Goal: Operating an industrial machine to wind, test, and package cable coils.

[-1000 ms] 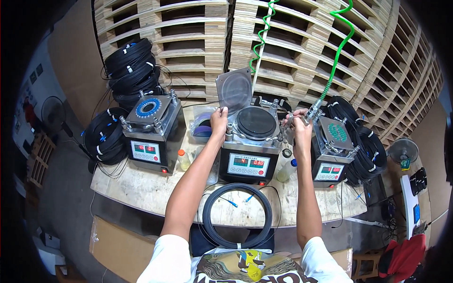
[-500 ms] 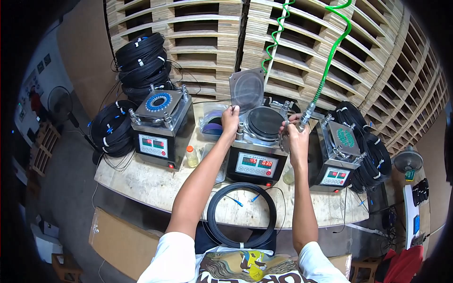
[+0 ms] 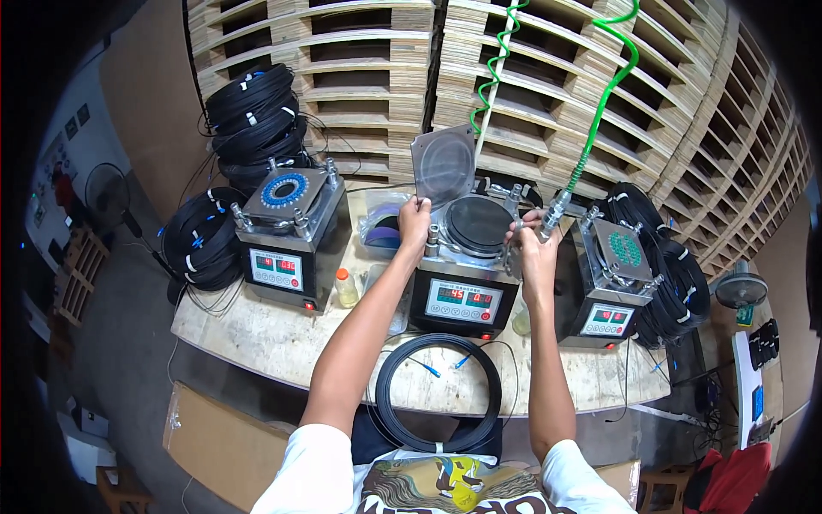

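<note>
While the left hand point(image 3: 415, 224) grips the plate point(image 3: 444, 164), seemingly baring the disc point(image 3: 481, 223), the right hand point(image 3: 538, 248) clasps a hose fitting point(image 3: 557, 208).

White T-shirt point(image 3: 428, 493), short sleeves point(image 3: 312, 467), printed front point(image 3: 462, 490) (partly yellow), dark trousers point(image 3: 366, 439)

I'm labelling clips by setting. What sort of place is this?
A workshop or factory, most likely: three boxy machines in a row, coils of black cable beside them, and stacked wooden pallets behind.
</note>
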`<state>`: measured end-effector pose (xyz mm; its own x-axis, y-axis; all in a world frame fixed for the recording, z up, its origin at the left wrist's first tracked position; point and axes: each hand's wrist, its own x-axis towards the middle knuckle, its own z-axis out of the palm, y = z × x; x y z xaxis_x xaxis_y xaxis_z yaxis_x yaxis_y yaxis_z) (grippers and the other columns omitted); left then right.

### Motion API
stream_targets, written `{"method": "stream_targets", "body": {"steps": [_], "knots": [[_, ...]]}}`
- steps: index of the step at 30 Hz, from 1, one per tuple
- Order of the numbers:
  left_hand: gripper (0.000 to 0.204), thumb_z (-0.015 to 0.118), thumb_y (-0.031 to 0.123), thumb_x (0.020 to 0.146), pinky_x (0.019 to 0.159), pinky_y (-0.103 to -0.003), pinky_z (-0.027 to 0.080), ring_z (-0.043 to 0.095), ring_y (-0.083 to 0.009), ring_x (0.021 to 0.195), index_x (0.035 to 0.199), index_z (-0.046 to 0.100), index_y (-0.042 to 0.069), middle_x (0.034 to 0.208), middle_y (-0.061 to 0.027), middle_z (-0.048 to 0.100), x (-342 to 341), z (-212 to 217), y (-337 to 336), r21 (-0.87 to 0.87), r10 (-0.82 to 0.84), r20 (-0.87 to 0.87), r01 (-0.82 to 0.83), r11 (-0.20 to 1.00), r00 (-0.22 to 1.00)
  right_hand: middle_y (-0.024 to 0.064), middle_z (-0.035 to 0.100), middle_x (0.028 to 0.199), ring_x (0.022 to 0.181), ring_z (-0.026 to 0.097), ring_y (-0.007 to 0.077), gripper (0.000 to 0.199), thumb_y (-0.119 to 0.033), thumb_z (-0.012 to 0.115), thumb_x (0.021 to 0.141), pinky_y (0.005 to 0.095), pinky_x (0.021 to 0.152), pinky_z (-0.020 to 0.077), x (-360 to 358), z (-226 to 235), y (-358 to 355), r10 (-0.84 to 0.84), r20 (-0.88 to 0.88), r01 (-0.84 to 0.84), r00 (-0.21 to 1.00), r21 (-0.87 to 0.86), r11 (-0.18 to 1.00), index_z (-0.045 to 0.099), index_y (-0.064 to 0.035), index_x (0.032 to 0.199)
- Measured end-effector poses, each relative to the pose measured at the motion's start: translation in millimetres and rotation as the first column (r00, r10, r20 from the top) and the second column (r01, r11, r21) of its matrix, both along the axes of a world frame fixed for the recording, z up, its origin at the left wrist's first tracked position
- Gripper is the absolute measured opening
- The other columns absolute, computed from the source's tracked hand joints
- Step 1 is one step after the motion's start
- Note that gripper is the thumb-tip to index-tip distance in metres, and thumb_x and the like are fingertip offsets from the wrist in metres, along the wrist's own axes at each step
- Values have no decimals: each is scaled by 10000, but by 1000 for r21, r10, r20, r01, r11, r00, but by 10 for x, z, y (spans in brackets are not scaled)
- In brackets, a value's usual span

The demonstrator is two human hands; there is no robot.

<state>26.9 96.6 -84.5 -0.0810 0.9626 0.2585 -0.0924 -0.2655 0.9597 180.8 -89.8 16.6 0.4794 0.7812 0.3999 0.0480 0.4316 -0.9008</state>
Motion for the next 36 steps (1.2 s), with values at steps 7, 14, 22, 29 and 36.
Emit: {"method": "stream_targets", "body": {"steps": [7, 14, 22, 29, 36], "knots": [[137, 609, 91, 917, 595, -332, 454, 571, -142, 652, 905, 601, -44, 740, -78, 640, -47, 42, -58, 12, 43, -10, -43, 999, 999, 111, 636, 953, 828, 649, 171, 190, -49, 514, 910, 334, 788, 558, -407, 177, 133, 171, -60, -168, 984, 50, 985, 499, -41, 1099], [132, 632, 64, 907, 706, -277, 451, 575, -99, 766, 1006, 655, -19, 863, -26, 683, -43, 51, -51, -70, -8, -19, 7, 998, 1000, 96, 625, 921, 805, 634, 157, 187, -3, 516, 908, 303, 749, 542, -742, 360, 399, 245, -149, -223, 958, 153, 963, 489, -29, 1091], [121, 636, 65, 896, 663, -306, 451, 568, -128, 705, 978, 634, -25, 803, -64, 666, -43, 32, -62, -21, 16, -4, -16, 1000, 1000, 72, 606, 872, 759, 618, 139, 178, -5, 527, 926, 279, 691, 517, -550, 500, 592, 239, -145, -222, 960, 122, 967, 484, -35, 1096], [98, 621, 54, 910, 637, -328, 456, 571, -148, 670, 927, 600, -41, 774, -82, 655, 2, 115, -126, -9, 0, 9, 0, 1000, 1000, 72, 603, 854, 743, 617, 136, 175, -12, 507, 923, 283, 696, 518, -207, 517, 723, 118, -149, -68, 982, 308, 949, 486, -27, 1096], [110, 626, 55, 912, 649, -316, 456, 567, -130, 693, 959, 625, -45, 788, -64, 659, -104, 56, -71, -29, -19, 46, 20, 999, 999, 110, 639, 942, 800, 650, 167, 253, -59, 499, 920, 319, 746, 560, -313, 398, 150, 161, -122, -167, 979, -42, 985, 472, -60, 1171]]}}
